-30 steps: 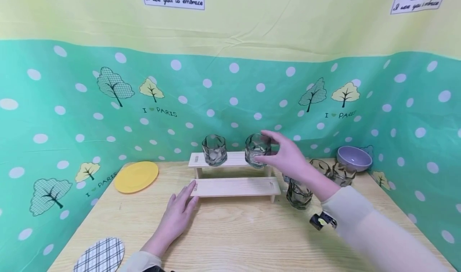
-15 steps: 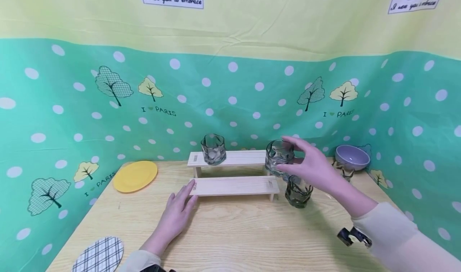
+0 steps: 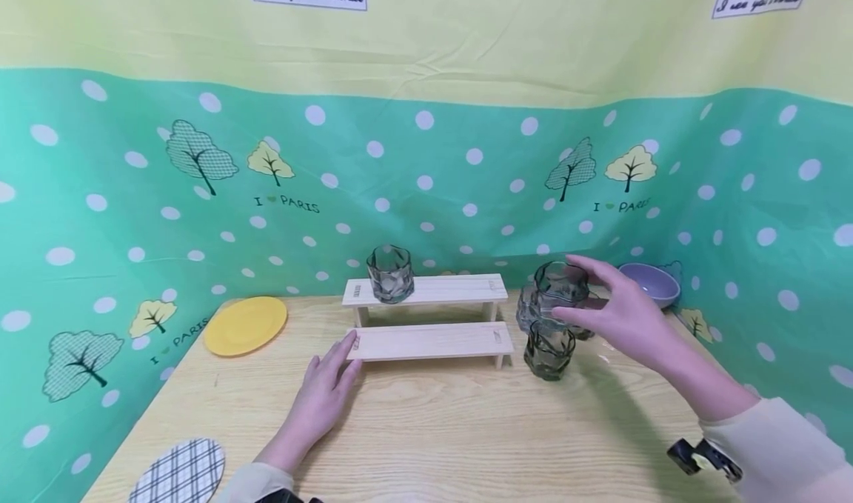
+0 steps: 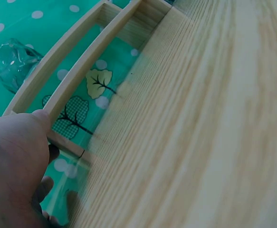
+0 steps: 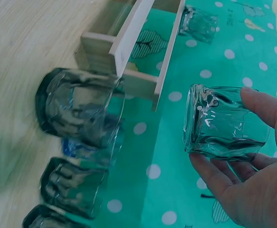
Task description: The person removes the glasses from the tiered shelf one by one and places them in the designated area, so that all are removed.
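Glass, greenish and faceted: the tumbler (image 3: 560,290) hangs in the air to the right of the wooden rack (image 3: 426,318), above the other glasses (image 3: 549,349) grouped on the tabletop (image 3: 433,429). The right hand (image 3: 623,318) grasps it from the side, thumb and fingers (image 5: 264,107) curled round its wall; the right wrist view shows the grip plainly. One more glass (image 3: 389,273) stands on the rack's upper step, towards its left end.

The left hand (image 3: 323,395) lies flat on the tabletop, fingers straight and released, fingertips touching the left end of the lower step. That seems a sound brace: it should keep the light rack from sliding.

As a judgement, carrying this glass well means keeping it upright and lifted clear of the rims below, since glass knocking on glass may chip. A firm side grip suits the uneven facets.

A yellow plate (image 3: 245,325) lies at left, a lilac bowl (image 3: 649,284) at right, a checked mat (image 3: 178,473) at the near edge.
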`<state>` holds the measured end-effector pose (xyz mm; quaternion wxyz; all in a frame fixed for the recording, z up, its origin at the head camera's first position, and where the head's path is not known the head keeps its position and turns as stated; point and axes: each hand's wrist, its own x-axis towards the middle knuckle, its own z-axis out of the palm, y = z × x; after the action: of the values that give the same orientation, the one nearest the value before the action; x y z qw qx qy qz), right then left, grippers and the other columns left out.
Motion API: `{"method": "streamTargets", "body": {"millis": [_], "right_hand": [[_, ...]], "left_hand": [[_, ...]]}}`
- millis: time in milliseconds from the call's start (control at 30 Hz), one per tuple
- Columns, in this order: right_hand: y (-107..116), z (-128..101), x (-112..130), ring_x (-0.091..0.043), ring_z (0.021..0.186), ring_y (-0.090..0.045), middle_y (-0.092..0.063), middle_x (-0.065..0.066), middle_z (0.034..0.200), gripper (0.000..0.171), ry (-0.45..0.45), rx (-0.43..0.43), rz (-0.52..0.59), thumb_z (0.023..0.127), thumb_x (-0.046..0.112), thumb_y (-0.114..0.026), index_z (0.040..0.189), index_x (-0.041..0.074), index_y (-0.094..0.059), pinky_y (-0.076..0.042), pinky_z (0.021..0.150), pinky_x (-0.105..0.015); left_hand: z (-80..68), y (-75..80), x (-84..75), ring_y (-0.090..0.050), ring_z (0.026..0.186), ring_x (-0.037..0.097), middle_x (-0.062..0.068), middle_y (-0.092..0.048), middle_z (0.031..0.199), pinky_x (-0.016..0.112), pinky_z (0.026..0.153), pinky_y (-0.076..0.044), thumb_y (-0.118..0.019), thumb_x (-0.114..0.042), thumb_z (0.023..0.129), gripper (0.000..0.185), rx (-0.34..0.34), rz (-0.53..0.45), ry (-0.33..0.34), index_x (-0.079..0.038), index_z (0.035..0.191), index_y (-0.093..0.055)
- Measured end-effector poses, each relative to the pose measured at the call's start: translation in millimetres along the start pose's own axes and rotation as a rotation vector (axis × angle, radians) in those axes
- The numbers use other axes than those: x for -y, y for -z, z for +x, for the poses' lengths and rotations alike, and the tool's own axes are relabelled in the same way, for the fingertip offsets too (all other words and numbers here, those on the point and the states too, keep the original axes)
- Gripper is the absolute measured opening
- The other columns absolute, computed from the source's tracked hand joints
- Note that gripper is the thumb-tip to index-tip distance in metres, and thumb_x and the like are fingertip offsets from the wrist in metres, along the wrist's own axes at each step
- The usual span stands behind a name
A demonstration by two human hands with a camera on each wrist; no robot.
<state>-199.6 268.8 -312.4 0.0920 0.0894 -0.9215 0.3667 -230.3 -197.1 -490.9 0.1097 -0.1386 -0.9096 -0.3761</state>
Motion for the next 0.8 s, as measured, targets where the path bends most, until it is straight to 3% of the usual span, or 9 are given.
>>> {"method": "streamTargets", "body": {"millis": [200, 433, 800], "right_hand": [[9.0, -9.6, -12.3, -0.046, 0.126, -0.063, -0.049, -0.024, 0.162, 0.105, -0.056, -0.023, -0.071, 0.092, 0.052, -0.090, 0.174, 0.019, -0.035, -0.057, 0.095, -0.063], [15.7, -17.5, -30.3, -0.056, 0.143, -0.048, -0.044, -0.029, 0.166, 0.105, -0.079, -0.046, -0.059, 0.093, 0.048, -0.090, 0.174, 0.013, -0.034, -0.050, 0.102, -0.076], [20.5, -23.0, -60.0, -0.054, 0.132, -0.056, -0.049, -0.034, 0.158, 0.109, -0.145, -0.052, -0.082, 0.094, 0.051, -0.089, 0.174, 0.007, -0.030, -0.052, 0.099, -0.073]], "left_hand": [[-0.5, 0.8, 0.7, -0.037, 0.159, 0.045, 0.019, -0.046, 0.170, 0.072, 0.132, -0.009, -0.055, -0.029, 0.118, 0.059, 0.006, 0.002, 0.004, -0.010, 0.172, -0.039], [0.1, 1.8, -0.5, -0.036, 0.160, 0.046, 0.019, -0.046, 0.170, 0.072, 0.132, -0.009, -0.053, -0.030, 0.119, 0.059, 0.009, 0.002, 0.007, -0.010, 0.172, -0.038], [0.2, 1.4, -0.4, -0.035, 0.160, 0.047, 0.019, -0.046, 0.170, 0.072, 0.132, -0.009, -0.053, -0.031, 0.119, 0.059, 0.013, 0.003, 0.009, -0.010, 0.173, -0.038]]}}
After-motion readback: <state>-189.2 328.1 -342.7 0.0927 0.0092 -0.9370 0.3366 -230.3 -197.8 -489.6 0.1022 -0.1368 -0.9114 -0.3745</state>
